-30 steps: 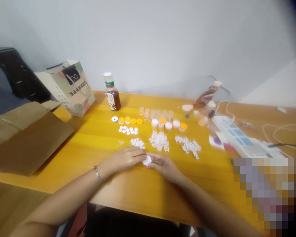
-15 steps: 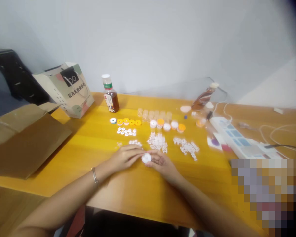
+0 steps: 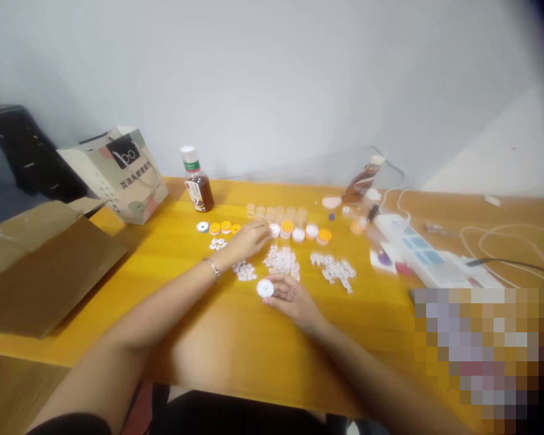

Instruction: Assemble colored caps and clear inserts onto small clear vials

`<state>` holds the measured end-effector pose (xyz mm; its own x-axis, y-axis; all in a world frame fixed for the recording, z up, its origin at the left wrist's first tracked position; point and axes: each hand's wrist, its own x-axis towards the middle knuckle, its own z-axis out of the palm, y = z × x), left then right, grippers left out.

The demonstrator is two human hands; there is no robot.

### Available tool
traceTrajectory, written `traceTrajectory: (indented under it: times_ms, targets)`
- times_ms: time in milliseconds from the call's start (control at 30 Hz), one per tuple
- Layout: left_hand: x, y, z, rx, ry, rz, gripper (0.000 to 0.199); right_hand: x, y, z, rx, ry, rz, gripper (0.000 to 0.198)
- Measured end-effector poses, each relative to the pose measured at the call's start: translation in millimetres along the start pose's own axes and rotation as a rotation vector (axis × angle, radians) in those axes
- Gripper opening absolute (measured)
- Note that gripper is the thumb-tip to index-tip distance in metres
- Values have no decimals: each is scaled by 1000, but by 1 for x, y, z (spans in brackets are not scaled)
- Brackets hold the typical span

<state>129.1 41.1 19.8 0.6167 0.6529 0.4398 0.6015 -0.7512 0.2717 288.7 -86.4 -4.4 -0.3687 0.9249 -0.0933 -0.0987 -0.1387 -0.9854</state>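
Note:
Between the thumb and fingers of my right hand (image 3: 292, 299) is a round white plastic disc (image 3: 265, 289), its flat face turned up toward me. My left hand (image 3: 254, 237) reaches forward with fingers stretched out, and its fingertips are at a white round piece (image 3: 274, 230) at the left end of a row of white and orange discs (image 3: 298, 234); whether they touch it I cannot tell. Just in front of that hand lies a pile of small white round parts (image 3: 245, 271). White openwork plastic pieces (image 3: 281, 261) lie beyond my right hand, with another group of white pieces (image 3: 333, 269) farther right.
Small clear cups (image 3: 278, 214) stand in a row behind the discs. Yellow discs (image 3: 214, 228) are at left. A dark drink bottle (image 3: 199, 192), paper bag (image 3: 129, 175) and cardboard box (image 3: 49, 266) stand on the left; a brown bottle (image 3: 362, 181) and power strip (image 3: 417, 248) on the right.
My left hand has left the white disc and moved forward to the row of discs. My right hand still holds the disc. The view has shifted slightly.

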Motion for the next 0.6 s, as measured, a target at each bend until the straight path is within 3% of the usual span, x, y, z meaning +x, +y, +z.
traceTrajectory:
  times_ms: [200,367,600]
  targets:
    - [28,1,18,25,41,16,20,1,1,-1,16,12,-8,39]
    - [41,1,26,70,3,37,18,2,1,-1,2,9,-3,38]
    - [42,5,22,15,28,11,15,1,0,-2,-17,8,2,38]
